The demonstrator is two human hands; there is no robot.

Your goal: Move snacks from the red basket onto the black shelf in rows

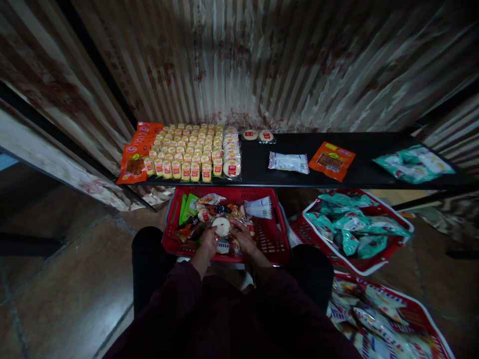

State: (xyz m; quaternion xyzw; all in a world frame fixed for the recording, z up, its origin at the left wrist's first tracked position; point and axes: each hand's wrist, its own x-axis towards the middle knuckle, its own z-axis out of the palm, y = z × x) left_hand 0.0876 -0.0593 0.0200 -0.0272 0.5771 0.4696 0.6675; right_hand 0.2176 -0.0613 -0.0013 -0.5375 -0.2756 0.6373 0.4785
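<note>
Over the red basket between my knees, my left hand and my right hand hold a round, pale, wrapped cake by its two sides. Mixed packets lie in the basket around it, among them a green packet at the left and a white-and-blue packet at the right. Fingertips of both hands touch the clear wrapper, and their undersides are hidden.
A black shelf beyond the basket bears rows of small yellow cakes, orange packets and a teal packet. Two more red baskets stand at the right, one with teal packets, one with striped packets.
</note>
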